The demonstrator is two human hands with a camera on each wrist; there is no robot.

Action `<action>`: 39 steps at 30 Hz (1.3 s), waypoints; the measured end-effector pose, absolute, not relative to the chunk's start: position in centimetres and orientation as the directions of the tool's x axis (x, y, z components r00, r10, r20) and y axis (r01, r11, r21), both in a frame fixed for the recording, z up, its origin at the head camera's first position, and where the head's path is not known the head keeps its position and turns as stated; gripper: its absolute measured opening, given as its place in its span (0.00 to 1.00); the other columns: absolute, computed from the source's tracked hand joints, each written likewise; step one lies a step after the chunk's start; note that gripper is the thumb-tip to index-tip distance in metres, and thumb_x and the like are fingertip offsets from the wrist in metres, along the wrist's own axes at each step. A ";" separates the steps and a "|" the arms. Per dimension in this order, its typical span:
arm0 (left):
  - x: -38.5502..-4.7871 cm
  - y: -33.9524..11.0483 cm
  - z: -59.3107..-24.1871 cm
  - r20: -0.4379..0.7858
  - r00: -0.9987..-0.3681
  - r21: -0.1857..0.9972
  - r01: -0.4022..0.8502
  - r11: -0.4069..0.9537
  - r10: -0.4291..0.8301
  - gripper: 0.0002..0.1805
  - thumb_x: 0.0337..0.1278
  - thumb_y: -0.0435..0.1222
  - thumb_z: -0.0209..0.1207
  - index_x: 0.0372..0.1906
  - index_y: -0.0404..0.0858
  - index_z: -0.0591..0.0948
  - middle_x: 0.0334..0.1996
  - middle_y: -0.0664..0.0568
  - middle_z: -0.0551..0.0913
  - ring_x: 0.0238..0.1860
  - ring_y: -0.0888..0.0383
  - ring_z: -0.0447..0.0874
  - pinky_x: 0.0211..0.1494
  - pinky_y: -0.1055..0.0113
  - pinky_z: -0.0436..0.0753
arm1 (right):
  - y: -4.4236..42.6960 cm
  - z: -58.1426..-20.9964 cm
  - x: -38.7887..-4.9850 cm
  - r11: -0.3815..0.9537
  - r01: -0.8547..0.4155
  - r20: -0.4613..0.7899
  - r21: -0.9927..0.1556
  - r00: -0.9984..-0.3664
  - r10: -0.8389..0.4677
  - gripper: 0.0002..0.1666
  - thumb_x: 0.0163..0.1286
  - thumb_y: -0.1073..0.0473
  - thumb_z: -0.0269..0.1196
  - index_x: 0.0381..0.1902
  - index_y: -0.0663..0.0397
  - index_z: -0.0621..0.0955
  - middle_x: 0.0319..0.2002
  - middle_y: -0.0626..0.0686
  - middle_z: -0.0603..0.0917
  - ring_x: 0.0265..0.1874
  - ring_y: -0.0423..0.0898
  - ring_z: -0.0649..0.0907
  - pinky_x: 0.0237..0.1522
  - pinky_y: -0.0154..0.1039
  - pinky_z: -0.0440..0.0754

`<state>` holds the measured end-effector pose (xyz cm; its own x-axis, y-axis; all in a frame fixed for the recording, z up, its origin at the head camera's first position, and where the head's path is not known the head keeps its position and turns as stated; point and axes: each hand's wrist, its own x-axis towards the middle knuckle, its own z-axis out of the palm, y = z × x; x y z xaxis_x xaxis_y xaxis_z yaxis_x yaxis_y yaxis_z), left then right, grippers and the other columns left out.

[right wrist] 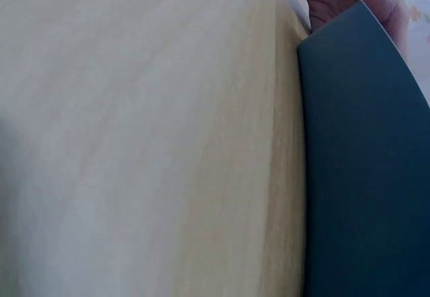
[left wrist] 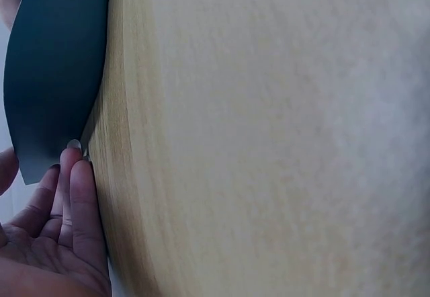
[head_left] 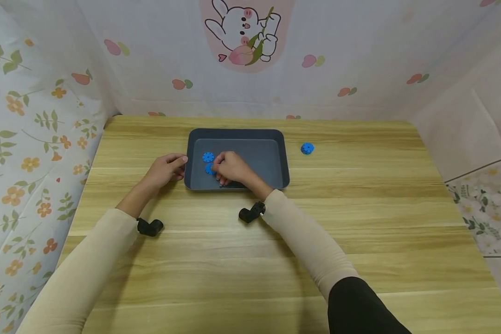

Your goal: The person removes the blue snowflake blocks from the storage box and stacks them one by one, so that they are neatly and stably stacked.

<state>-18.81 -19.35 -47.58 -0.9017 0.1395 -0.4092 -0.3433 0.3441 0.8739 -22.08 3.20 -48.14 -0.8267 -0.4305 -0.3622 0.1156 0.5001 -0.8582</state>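
Note:
In the head view, a dark grey rectangular tray (head_left: 254,160) rests on the wooden table. Inside, at its left, lies a blue notched disc (head_left: 208,157) with small holes. Just in front of it, a second blue disc (head_left: 209,169) is partly covered by my right hand (head_left: 231,168), whose thumb and forefinger pinch its right edge. My left hand (head_left: 165,169) touches the tray's left side from outside. The left wrist view shows that hand's fingers (left wrist: 86,203) nearly straight against the outer wall near a corner. In the right wrist view, the tray wall hides my right fingers.
Right of the tray, more blue discs (head_left: 307,148) lie in a small stack on the table (head_left: 359,208). A printed cloth (head_left: 250,93) hangs behind the table's back edge, and a floral cloth (head_left: 29,162) hangs at the left.

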 end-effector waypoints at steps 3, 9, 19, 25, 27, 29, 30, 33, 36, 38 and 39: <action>-18.8 -19.4 -47.5 -0.409 -0.902 0.875 -0.343 0.342 0.142 0.30 0.73 0.51 0.48 0.68 0.34 0.68 0.44 0.49 0.75 0.37 0.64 0.76 0.41 0.76 0.80 | 3.6 -48.1 -22.2 0.460 0.127 -0.354 -0.879 -0.820 -0.450 0.07 0.72 0.59 0.57 0.39 0.59 0.75 0.24 0.56 0.82 0.17 0.47 0.83 0.24 0.41 0.84; -18.8 -19.5 -47.5 -0.410 -0.900 0.877 -0.343 0.336 0.152 0.30 0.73 0.50 0.48 0.69 0.34 0.67 0.46 0.48 0.74 0.38 0.63 0.76 0.42 0.75 0.79 | 4.5 -47.7 -22.4 0.420 0.146 -0.347 -0.896 -0.820 -0.455 0.08 0.74 0.59 0.55 0.44 0.59 0.74 0.25 0.57 0.83 0.18 0.47 0.83 0.25 0.42 0.85; -18.9 -19.6 -48.0 -0.396 -0.906 0.882 -0.332 0.334 0.146 0.30 0.73 0.51 0.49 0.67 0.33 0.69 0.43 0.51 0.75 0.36 0.64 0.76 0.40 0.76 0.80 | 7.2 -46.7 -23.0 0.356 0.144 -0.292 -0.923 -0.866 -0.406 0.15 0.74 0.61 0.55 0.56 0.56 0.79 0.24 0.58 0.84 0.17 0.47 0.83 0.28 0.46 0.86; -18.9 -19.6 -47.8 -0.401 -0.903 0.880 -0.335 0.337 0.151 0.30 0.73 0.50 0.48 0.68 0.33 0.68 0.45 0.49 0.75 0.37 0.64 0.76 0.41 0.76 0.80 | 9.4 -45.8 -23.3 0.302 0.124 -0.233 -0.945 -0.903 -0.360 0.14 0.73 0.61 0.56 0.54 0.56 0.78 0.23 0.58 0.83 0.17 0.47 0.82 0.29 0.47 0.86; -18.8 -19.6 -47.7 -0.405 -0.901 0.879 -0.338 0.336 0.154 0.30 0.73 0.50 0.48 0.68 0.33 0.68 0.45 0.48 0.74 0.37 0.64 0.76 0.41 0.76 0.80 | 10.2 -45.5 -23.3 0.300 0.113 -0.218 -0.947 -0.913 -0.345 0.15 0.73 0.61 0.56 0.55 0.57 0.78 0.23 0.57 0.83 0.17 0.47 0.82 0.29 0.47 0.86; -18.8 -19.6 -47.7 -0.407 -0.900 0.878 -0.339 0.338 0.154 0.30 0.73 0.50 0.48 0.68 0.33 0.68 0.46 0.48 0.74 0.37 0.64 0.76 0.41 0.76 0.80 | 11.0 -45.3 -23.4 0.302 0.101 -0.203 -0.948 -0.922 -0.329 0.15 0.73 0.61 0.56 0.55 0.58 0.78 0.23 0.57 0.83 0.17 0.47 0.82 0.29 0.47 0.86; -18.8 -19.6 -47.7 -0.407 -0.901 0.878 -0.340 0.336 0.153 0.30 0.73 0.50 0.48 0.68 0.33 0.68 0.45 0.49 0.74 0.37 0.64 0.76 0.41 0.76 0.80 | 11.4 -45.2 -23.4 0.302 0.099 -0.199 -0.948 -0.926 -0.321 0.15 0.73 0.61 0.56 0.55 0.58 0.78 0.23 0.57 0.83 0.17 0.46 0.82 0.29 0.46 0.86; -18.9 -19.5 -47.6 -0.405 -0.902 0.879 -0.339 0.336 0.149 0.30 0.73 0.50 0.48 0.68 0.33 0.68 0.44 0.50 0.75 0.37 0.64 0.76 0.41 0.75 0.80 | 12.4 -44.9 -23.6 0.294 0.102 -0.191 -0.950 -0.937 -0.293 0.13 0.73 0.60 0.57 0.52 0.57 0.78 0.22 0.57 0.82 0.16 0.47 0.82 0.29 0.47 0.86; -18.8 -19.5 -47.6 -0.405 -0.902 0.879 -0.340 0.334 0.149 0.30 0.73 0.50 0.48 0.68 0.33 0.68 0.44 0.50 0.75 0.37 0.64 0.76 0.41 0.75 0.80 | 13.4 -44.7 -23.8 0.284 0.122 -0.199 -0.951 -0.945 -0.259 0.12 0.72 0.59 0.57 0.50 0.57 0.78 0.21 0.57 0.82 0.15 0.46 0.81 0.29 0.47 0.86; -18.8 -19.5 -47.6 -0.406 -0.901 0.878 -0.339 0.337 0.151 0.30 0.73 0.50 0.48 0.68 0.33 0.68 0.46 0.49 0.74 0.37 0.63 0.76 0.41 0.75 0.80 | 14.0 -44.6 -23.9 0.275 0.141 -0.208 -0.951 -0.951 -0.231 0.12 0.72 0.59 0.58 0.50 0.58 0.77 0.21 0.56 0.82 0.14 0.45 0.81 0.28 0.47 0.86; -18.8 -19.5 -47.6 -0.406 -0.901 0.877 -0.339 0.339 0.151 0.30 0.73 0.50 0.48 0.68 0.33 0.68 0.46 0.48 0.74 0.38 0.63 0.76 0.42 0.75 0.80 | 14.3 -44.6 -23.9 0.268 0.152 -0.213 -0.951 -0.952 -0.218 0.13 0.72 0.58 0.58 0.50 0.58 0.77 0.21 0.55 0.82 0.14 0.45 0.81 0.28 0.46 0.86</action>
